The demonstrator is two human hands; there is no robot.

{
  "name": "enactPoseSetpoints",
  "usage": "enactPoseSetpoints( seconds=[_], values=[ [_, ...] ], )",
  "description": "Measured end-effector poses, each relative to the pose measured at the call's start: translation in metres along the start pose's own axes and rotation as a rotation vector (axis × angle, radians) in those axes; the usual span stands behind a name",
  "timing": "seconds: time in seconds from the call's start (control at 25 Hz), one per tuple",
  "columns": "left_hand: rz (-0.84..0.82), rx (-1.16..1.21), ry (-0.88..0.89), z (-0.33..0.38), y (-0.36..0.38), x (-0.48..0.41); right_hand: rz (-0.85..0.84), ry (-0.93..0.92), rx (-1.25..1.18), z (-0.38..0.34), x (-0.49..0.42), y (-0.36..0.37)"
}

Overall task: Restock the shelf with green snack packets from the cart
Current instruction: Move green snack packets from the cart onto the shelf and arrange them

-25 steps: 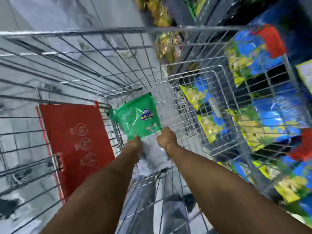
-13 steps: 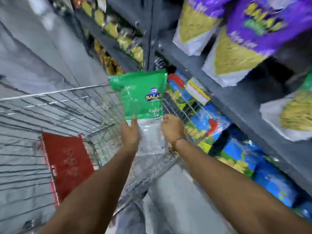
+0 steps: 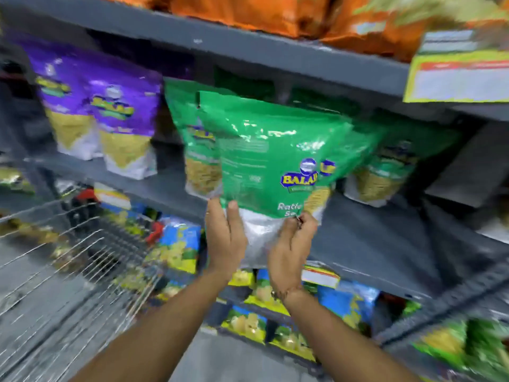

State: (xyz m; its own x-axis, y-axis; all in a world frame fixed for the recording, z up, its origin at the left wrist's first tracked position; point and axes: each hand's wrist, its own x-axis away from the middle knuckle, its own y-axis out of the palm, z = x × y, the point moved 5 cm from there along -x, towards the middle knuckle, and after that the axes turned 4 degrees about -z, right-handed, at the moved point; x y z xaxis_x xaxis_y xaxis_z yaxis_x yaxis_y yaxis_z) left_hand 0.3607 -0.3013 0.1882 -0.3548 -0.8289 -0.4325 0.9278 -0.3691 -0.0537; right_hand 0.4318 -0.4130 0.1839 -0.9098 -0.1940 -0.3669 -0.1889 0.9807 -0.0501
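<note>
Head view — both hands, left [image 3: 225,238] and right [image 3: 290,248], grip closed on glossy, crinkled green packet [image 3: 264,161].

My green packet [image 3: 264,161] covers most of a second green packet [image 3: 197,155] standing behind it — I read only part of the brand and "Ratl", the rest hidden by my right hand [image 3: 292,249]. The cart [image 3: 68,260] smears into streaks, and the price tag [image 3: 457,75] is unreadable — cut by the frame edge.

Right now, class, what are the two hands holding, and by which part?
Both hands, left hand and right hand, hold the green snack packet by its clear bottom end.
</note>
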Motion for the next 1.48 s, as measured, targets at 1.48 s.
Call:
enactPoseSetpoints(
  seconds=[1.48],
  values=[
    [-0.991,0.021,-0.423,0.018,0.284,0.043,0.668,0.671,-0.1,0.076,-0.124,-0.215]
  ],
)
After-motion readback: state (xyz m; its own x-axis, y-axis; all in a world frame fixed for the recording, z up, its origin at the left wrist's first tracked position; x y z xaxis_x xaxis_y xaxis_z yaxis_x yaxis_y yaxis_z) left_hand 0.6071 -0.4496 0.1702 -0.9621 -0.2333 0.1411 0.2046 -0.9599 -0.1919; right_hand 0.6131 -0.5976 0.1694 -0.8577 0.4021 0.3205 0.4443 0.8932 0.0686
